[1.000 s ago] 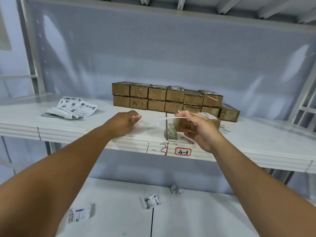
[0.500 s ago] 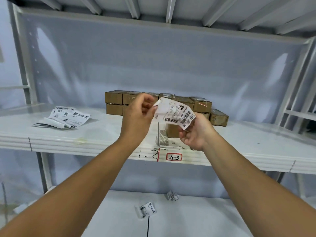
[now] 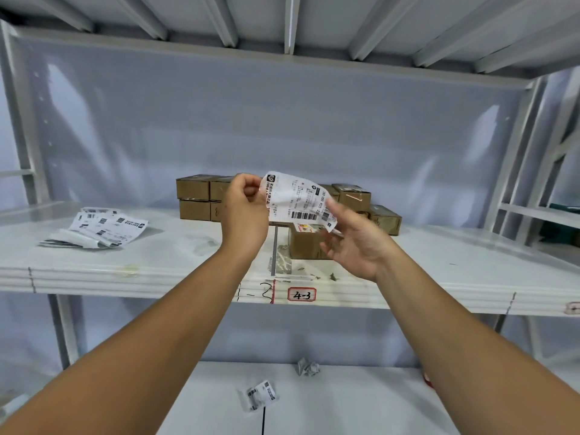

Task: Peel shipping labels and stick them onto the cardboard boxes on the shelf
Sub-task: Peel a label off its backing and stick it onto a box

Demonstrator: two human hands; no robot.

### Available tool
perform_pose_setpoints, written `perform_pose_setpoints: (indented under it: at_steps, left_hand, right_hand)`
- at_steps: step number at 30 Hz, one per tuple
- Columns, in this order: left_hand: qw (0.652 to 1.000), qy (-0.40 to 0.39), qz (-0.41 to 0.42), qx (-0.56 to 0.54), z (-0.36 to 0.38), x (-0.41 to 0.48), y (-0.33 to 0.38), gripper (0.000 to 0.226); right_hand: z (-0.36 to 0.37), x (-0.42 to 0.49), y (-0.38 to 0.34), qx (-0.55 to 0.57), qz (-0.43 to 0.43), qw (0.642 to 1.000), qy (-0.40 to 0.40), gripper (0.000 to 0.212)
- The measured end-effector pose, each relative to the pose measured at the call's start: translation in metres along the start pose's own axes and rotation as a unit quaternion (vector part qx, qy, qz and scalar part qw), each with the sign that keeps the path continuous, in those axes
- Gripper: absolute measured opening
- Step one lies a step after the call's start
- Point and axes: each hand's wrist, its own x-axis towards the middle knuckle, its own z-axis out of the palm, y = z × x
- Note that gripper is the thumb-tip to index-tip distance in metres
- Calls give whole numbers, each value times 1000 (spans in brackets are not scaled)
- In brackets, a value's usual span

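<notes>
The label [image 3: 295, 199] was up in the air, just above the front box [image 3: 306, 246]. It was curled and wrinkly, and its print side faced the person. The left hand [image 3: 244, 215] pinched its left edge between thumb and fingers. The right hand [image 3: 357, 246] was mostly open, palm up, with loose, spread fingers. One fingertip was at the label's right edge, but I could not tell if it touched. A thin strip showed by those fingers, too blurry to name.

The front box sat alone on the shelf [image 3: 157, 274]. Behind it was the stack [image 3: 193, 196] of boxes, two high. Well to the left of it lay a pile [image 3: 100, 227] of more labels. Below it, on the lower shelf [image 3: 345, 403], were a paper ball [image 3: 308, 367] and a scrap [image 3: 260, 395].

I think the step was getting the label ready to stick, most likely on the front box. I could not tell if the backing was off yet. To do it well, the right hand should take the free edge and pull the label flat, sticky side down. One edge should touch the box top first, lined up straight with the box's side. Then a flat hand should rub across from that edge so no bumps or folds get trapped. The sticky side must not fold over — a curly label like this one would grab itself fast.
</notes>
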Motion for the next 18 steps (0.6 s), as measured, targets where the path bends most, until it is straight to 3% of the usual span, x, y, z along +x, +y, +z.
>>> perform_pose_setpoints:
  at_steps: [2,6,10,18]
  left_hand:
    - [1000,-17,-11,2,3,2,3,36]
    - [999,-37,-8,14,8,5,10,37]
    - [998,-67,16,-7,15,1,10,41]
    - [995,-90,37,8,40,6,1,47]
  right_hand:
    - [-4,-1,-1,-29,-55,998,-5,27]
    - [-4,2,-7,-76,-96,992,33,29]
    - [-7,8,-17,-38,-74,983,163,12]
    - [-33,21,-25,71,-16,986,152,10]
